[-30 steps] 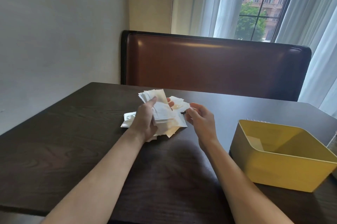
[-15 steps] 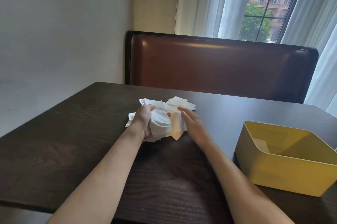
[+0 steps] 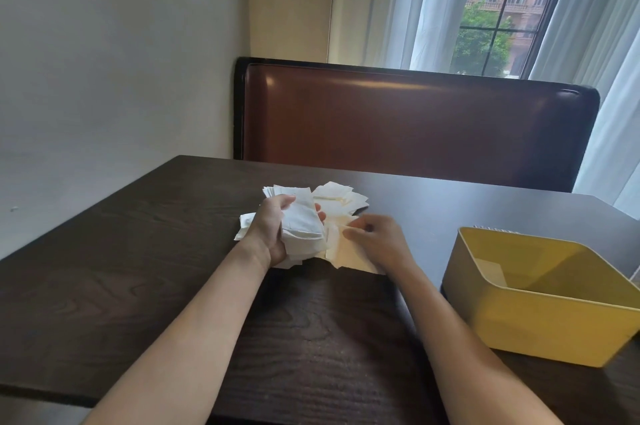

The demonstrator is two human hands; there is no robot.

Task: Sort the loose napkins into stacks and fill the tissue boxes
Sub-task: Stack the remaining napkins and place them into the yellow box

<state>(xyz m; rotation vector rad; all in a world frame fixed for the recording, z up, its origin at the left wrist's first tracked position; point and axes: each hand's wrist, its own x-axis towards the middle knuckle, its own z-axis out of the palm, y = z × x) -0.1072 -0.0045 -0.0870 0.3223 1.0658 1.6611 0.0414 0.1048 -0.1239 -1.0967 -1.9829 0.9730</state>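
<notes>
Left hand [image 3: 273, 234]: fingers and thumb curled round a stack of white napkins [image 3: 300, 220], thumb across the top sheet, fingertips showing past the stack's right edge. Stack held tilted, just above the loose pile [image 3: 341, 199] of napkins on the table [image 3: 138, 251].

Right hand [image 3: 375, 239]: just right of the held stack, resting on the pile. Fingers bent, thumb and forefinger appear to pinch the corner of a cream napkin [image 3: 349, 253] that lies flat at the near edge of the pile. Hand slightly blurred; the exact contact is hard to make out.

Loose pile: mixed white and cream sheets, fanned out behind and under both hands. A few white sheets stick out to the left of the left wrist.

Yellow box [image 3: 540, 320]: well to the right of the pile, on the same table, open at the top. One pale sheet [image 3: 491, 270] lies against its inner left wall. No lettering visible on its outer face.

Behind the pile, across the table: brown padded bench back [image 3: 415, 120]. Window [image 3: 502, 9] with sheer curtains above it, brick building outside.

No brand, label or writing readable anywhere.
</notes>
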